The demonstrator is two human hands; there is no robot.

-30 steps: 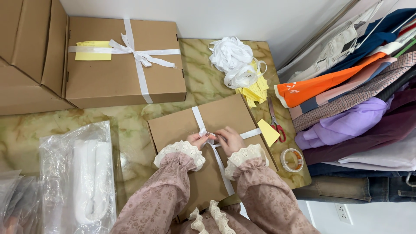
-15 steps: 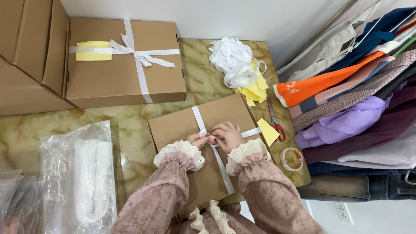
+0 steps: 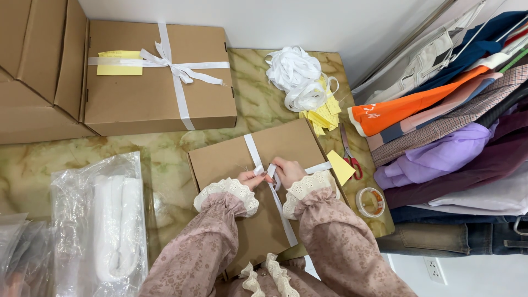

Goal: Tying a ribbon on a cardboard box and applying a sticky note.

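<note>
Directly below the camera, a flat brown cardboard box [image 3: 258,181] lies on a green marbled surface [image 3: 165,159], wrapped crosswise with white ribbon [image 3: 252,147]. Both hands meet at the crossing near the middle of the lid: the left hand [image 3: 252,178] has its fingers pinched closed on a short ribbon end, and the right hand [image 3: 287,170] has its fingers curled tight around a loop of the same ribbon, the two hands almost touching. Frilled pink sleeves cover both wrists. A yellow paper tag [image 3: 341,167] sits tucked under the ribbon at the box's right edge. Just beyond it lie scissors with red handles [image 3: 348,152] and a roll of clear tape [image 3: 370,202]. Farther back sit a heap of loose white ribbon [image 3: 297,76] over more yellow tags, and a finished box tied with a bow [image 3: 159,74]. Clear plastic bags [image 3: 99,220] lie to the left; hanging clothes [image 3: 451,121] crowd the right. Judging by the grip, the knot could slacken if either hand eases off, and a sideways tug might slide the tag loose or pull the crossing off centre
</note>
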